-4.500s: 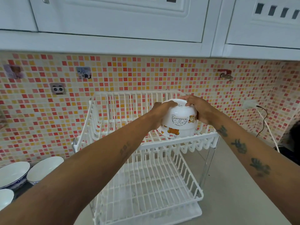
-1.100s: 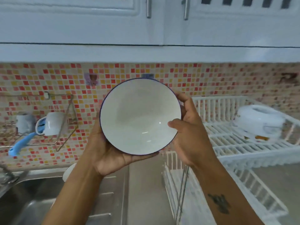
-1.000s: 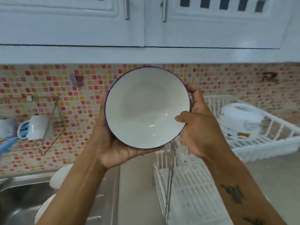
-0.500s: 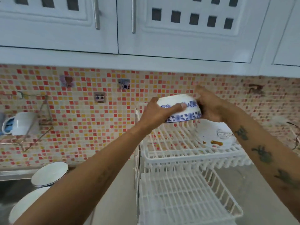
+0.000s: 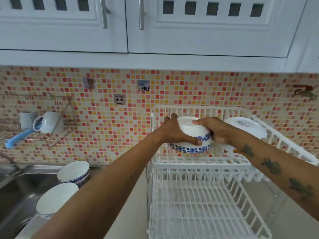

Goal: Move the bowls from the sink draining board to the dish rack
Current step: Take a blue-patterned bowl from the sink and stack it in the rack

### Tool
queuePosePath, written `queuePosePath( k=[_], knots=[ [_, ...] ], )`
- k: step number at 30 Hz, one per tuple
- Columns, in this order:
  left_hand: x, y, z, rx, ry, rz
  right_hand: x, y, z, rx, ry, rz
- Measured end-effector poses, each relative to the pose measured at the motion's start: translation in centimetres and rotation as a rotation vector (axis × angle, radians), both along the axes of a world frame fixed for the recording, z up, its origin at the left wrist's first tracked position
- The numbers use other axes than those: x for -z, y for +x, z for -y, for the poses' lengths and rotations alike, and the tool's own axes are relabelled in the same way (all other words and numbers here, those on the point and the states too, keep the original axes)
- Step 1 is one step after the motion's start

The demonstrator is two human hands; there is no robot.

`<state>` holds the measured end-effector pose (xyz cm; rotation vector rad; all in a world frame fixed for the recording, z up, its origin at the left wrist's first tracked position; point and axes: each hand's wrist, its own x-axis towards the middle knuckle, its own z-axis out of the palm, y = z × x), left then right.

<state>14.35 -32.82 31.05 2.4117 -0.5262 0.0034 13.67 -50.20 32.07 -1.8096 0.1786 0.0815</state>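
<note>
Placing step: your left hand (image 5: 174,135) and right hand (image 5: 216,131) clasp the inverted blue-patterned white ceramic bowl (image 5: 191,137) above the white wire dish rack (image 5: 203,166) upper tier; lower it at 9 o'clock of the white bowl (image 5: 245,126) there.

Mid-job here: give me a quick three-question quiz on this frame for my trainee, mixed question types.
1. True or false: the blue-patterned bowl is held upside down by both the left hand and the right hand.
2. Multiple choice: over which part of the dish rack is that bowl held? A) the lower tier B) the upper tier C) the counter beside it
3. Fill in: how many bowls still wait at lower left by the sink? ____

Key:
1. True; its base faces up.
2. B, to the left of the white bowl already on that tier.
3. Two: the far bowl and the near bowl, both upright.
</note>
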Motion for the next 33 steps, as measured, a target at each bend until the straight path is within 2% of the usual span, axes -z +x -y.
queuePosePath(
  k=[9, 12, 17, 19, 23, 27, 33],
  knots=[
    [0.0, 0.0, -0.3, -0.014, 0.082, -0.078, 1.0, 0.2, -0.4, -0.055, 0.001, -0.046],
    [0.1, 0.1, -0.2, 0.005, 0.163, -0.072, 1.2, 0.0, -0.3, -0.096, -0.007, -0.07],
    [0.3, 0.2, -0.3, 0.036, 0.263, -0.077, 1.4, -0.2, -0.6, -0.114, -0.112, -0.065],
    [0.2, 0.4, -0.3, 0.027, 0.213, -0.142, 1.4, -0.3, -0.6, -0.107, -0.129, -0.08],
    [0.4, 1.2, -0.1, -0.068, -0.007, -0.284, 1.2, -0.6, -0.1, -0.143, -0.112, -0.115],
    [0.5, 1.5, -0.2, -0.06, 0.003, -0.326, 1.3, -0.6, 0.2, -0.215, -0.148, -0.107],
    [0.4, 1.3, 0.2, -0.019, 0.027, -0.319, 1.7, -0.3, 0.1, -0.198, -0.134, -0.074]
  ],
)
